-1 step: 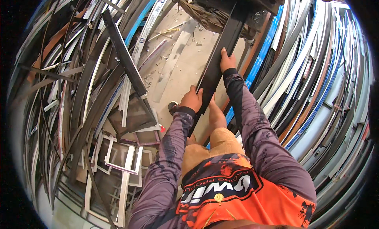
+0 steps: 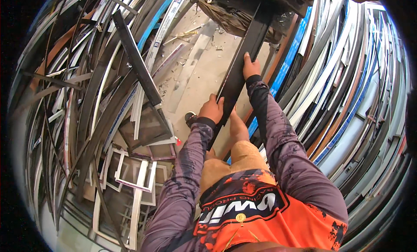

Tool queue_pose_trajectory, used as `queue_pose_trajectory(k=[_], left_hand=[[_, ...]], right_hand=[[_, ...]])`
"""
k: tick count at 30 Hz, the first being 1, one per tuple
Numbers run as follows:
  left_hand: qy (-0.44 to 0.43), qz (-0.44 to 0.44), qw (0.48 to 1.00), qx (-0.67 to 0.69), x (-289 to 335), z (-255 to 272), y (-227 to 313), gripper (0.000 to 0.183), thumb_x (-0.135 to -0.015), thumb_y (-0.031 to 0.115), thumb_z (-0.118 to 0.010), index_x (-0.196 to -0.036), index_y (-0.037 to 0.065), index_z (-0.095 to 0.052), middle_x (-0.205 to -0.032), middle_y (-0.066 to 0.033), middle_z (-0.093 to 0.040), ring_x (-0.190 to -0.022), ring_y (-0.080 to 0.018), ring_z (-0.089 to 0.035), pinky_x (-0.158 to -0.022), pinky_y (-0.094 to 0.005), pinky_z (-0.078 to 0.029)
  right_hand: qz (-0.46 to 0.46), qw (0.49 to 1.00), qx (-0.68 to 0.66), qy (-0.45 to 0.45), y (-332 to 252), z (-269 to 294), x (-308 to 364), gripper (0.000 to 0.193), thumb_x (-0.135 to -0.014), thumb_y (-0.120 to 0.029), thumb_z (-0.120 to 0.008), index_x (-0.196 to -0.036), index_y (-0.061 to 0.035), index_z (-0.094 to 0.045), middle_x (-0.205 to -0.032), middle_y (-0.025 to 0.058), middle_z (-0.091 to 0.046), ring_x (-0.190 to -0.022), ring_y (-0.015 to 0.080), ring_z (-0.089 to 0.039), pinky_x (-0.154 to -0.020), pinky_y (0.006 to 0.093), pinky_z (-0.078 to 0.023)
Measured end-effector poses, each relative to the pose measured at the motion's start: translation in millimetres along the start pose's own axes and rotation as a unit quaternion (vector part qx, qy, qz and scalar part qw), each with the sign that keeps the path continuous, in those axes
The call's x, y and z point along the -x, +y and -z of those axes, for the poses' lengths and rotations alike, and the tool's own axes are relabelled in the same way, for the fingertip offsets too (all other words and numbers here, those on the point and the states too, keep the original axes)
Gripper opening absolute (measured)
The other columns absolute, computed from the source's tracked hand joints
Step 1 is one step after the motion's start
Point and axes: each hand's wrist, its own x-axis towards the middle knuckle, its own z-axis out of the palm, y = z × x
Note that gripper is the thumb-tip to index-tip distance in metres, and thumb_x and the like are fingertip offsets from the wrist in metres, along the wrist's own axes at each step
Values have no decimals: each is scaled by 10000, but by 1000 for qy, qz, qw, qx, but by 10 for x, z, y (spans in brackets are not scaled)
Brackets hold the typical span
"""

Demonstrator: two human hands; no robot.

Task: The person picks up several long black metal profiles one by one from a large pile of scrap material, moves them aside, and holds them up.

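Observation:
A long black profile bar slants from beside my legs up to a dark workbench, where its far end rests. My left hand grips the bar's left edge at the nearer part, thumb on top and fingers mostly hidden. Farther along, my right hand clasps the right edge, its thumb laid up along the top face and its other fingers curled out of sight.
Piled strips crowd the left, with a loose black bar on top. White frames lie below them. Stacked long profiles line the right, including a blue-wrapped one. Scraps litter the floor.

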Motion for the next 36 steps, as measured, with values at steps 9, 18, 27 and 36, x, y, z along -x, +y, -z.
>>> queue_pose_trajectory(k=[9,18,27,36], left_hand=[[2,13,1000,4,74,75,3,391,-971,399,-457,-1057,17,-469,-841,-323,-628,-823,-507,-606,-720,-563,-480],[-17,13,1000,-4,228,70,-174,396,-967,396,-460,-1022,4,-471,-853,-316,-629,-838,-494,-606,-734,-567,-470],[74,23,997,13,1336,569,-1044,360,-943,309,-509,-1180,39,-486,-952,-298,-621,-892,-499,-581,-743,-555,-461],[37,66,993,95,3013,1680,-624,670,-800,130,-697,-1363,63,-341,-1240,-227,-549,-1169,-349,-547,-965,-397,-438]], right_hand=[[-31,993,112,29,-468,4,282,438,-908,-361,-594,-1041,55,-628,-961,211,-681,-883,325,-660,-805,388,-493],[-27,1000,13,4,-247,-20,498,503,-905,-421,-579,-1067,54,-609,-984,220,-667,-937,336,-642,-831,389,-479],[57,973,-28,-222,-673,-192,1785,498,-953,-349,-538,-1258,39,-475,-1170,249,-586,-1087,368,-575,-941,401,-433],[-275,816,-206,-465,-2005,-36,2514,308,-935,-265,-600,-1136,-35,-561,-1060,74,-638,-928,210,-624,-725,381,-523]])
